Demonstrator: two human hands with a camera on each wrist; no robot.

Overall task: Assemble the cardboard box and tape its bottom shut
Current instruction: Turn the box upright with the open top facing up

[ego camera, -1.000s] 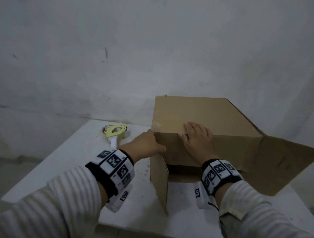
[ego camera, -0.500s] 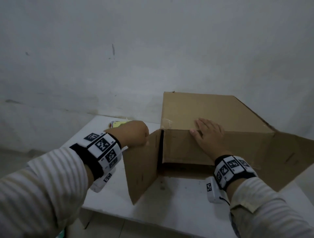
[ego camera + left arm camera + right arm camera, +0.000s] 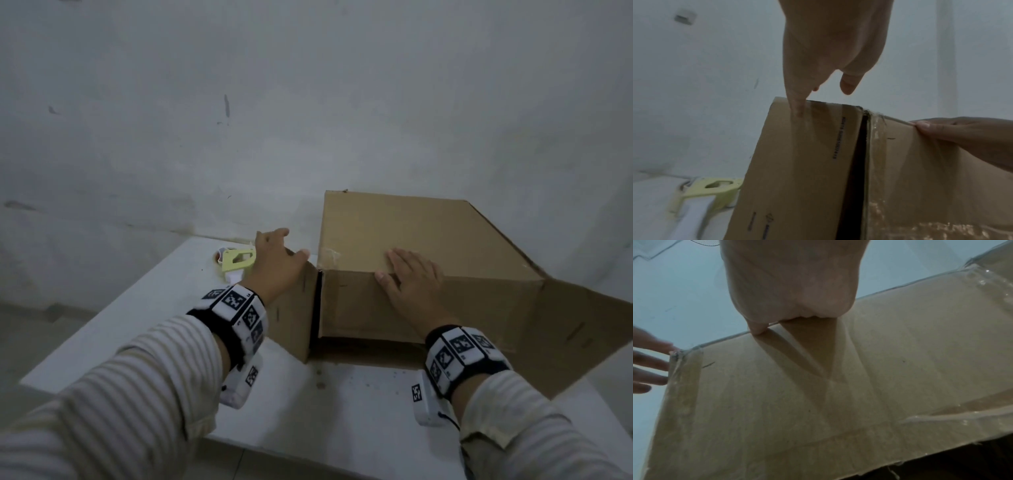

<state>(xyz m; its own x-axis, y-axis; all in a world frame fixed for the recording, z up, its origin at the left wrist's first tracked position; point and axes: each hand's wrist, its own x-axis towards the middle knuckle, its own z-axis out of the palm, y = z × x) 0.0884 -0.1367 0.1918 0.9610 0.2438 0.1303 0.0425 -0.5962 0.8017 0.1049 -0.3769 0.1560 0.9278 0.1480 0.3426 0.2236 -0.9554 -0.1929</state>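
The brown cardboard box [image 3: 411,233] lies on its side on the white table [image 3: 137,325], its open end towards me. My right hand [image 3: 411,281] lies flat over the near top edge, pressing the folded-down flap [image 3: 818,394], with its thumb tip [image 3: 756,329] on the crease. My left hand [image 3: 277,257] is at the top edge of the left side flap [image 3: 294,315], fingers spread and straight; one digit [image 3: 796,107] touches the flap's face [image 3: 797,162]. A dark gap [image 3: 857,162] separates that flap from the folded one. The right side flap [image 3: 582,329] hangs wide open.
A yellow tape dispenser [image 3: 236,262] with a white handle lies on the table just left of the box, right behind my left hand, also in the left wrist view as the dispenser [image 3: 711,190]. A plain wall [image 3: 308,120] stands close behind. Old clear tape [image 3: 682,386] clings to the flaps.
My left hand has swung the left side flap outward to the left and its fingers have straightened. My right hand has stayed flat on the box.
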